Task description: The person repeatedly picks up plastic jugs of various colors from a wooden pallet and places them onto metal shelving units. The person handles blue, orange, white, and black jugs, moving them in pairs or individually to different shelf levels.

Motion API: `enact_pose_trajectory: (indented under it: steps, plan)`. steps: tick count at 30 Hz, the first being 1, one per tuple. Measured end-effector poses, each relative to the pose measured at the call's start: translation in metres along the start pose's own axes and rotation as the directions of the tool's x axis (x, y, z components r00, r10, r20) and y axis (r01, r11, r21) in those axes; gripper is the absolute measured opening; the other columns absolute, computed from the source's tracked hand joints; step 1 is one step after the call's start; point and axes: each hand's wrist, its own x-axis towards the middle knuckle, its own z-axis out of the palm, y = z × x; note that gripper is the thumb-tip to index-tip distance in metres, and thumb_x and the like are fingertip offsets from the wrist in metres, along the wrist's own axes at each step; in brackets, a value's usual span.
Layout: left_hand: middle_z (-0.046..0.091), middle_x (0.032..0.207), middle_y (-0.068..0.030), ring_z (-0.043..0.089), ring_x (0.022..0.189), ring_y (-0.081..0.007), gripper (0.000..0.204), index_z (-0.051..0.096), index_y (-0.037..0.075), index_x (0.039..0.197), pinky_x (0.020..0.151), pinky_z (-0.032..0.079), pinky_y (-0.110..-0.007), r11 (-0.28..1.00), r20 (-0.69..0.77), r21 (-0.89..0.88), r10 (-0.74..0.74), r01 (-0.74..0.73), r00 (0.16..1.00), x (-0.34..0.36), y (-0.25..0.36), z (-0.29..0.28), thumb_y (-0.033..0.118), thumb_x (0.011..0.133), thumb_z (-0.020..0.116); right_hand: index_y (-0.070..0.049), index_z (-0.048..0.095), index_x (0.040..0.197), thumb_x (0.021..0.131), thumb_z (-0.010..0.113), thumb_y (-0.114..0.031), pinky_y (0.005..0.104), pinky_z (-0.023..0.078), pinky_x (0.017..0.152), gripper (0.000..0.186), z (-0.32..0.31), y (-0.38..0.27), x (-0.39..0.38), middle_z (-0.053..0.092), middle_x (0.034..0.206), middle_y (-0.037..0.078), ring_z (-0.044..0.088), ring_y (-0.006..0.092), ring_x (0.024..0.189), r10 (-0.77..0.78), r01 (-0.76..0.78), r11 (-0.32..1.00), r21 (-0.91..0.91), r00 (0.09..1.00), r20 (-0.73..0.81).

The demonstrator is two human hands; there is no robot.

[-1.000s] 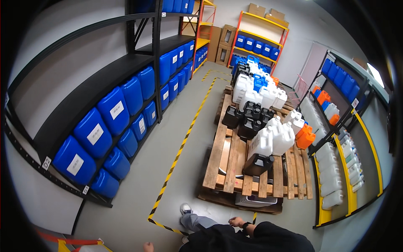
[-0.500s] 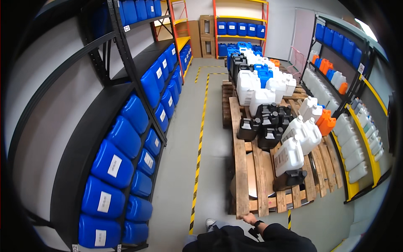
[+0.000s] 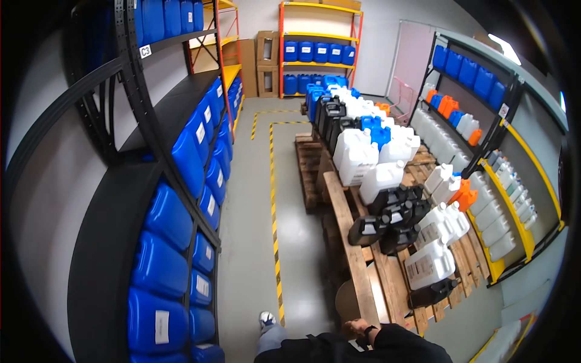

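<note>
Warehouse shelving flanks a wooden pallet (image 3: 354, 254) running lengthwise away from the person, whose one visible hand (image 3: 357, 328), fingers curled around nothing, hangs beside its near end; which hand is unclear.

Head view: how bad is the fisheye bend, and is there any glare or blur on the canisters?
Head view: the shelf posts and the yellow floor stripe bow toward the dark round rim; a ceiling light blows out at upper right; the white canisters on the pallet are bright but sharp; only one hand shows, at the bottom edge, in shade.
</note>
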Motion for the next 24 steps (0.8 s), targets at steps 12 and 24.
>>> enact_pose_trajectory:
  steps: [12,24]
  plan:
    - [0.073,0.09,-0.018,0.07,0.089,-0.0336,0.031,0.076,0.006,0.088,0.08,0.054,-0.041,0.918,-0.213,0.263,0.354,-0.296,0.911,0.271,0.303,-0.21,0.035,0.082,0.067,0.0,0.071,0.098,0.089,0.074,-0.025,0.0236,0.048,0.06,0.027,0.004,-0.248,-0.01,0.066,0.078,0.003,0.058,0.0089,0.067,-0.247,0.311,0.858,0.409,0.948,-0.202]
    - [0.073,0.086,-0.017,0.071,0.081,-0.0228,0.031,0.068,-0.003,0.094,0.075,0.054,-0.034,0.696,0.028,0.318,0.672,-0.644,0.74,0.348,0.686,-0.255,0.027,0.09,0.066,0.004,0.058,0.124,0.084,0.076,-0.037,0.0356,0.053,0.085,0.06,-0.136,-0.608,0.12,0.069,0.101,0.014,0.066,0.0235,0.093,-0.482,0.804,0.594,0.041,0.396,-0.782]
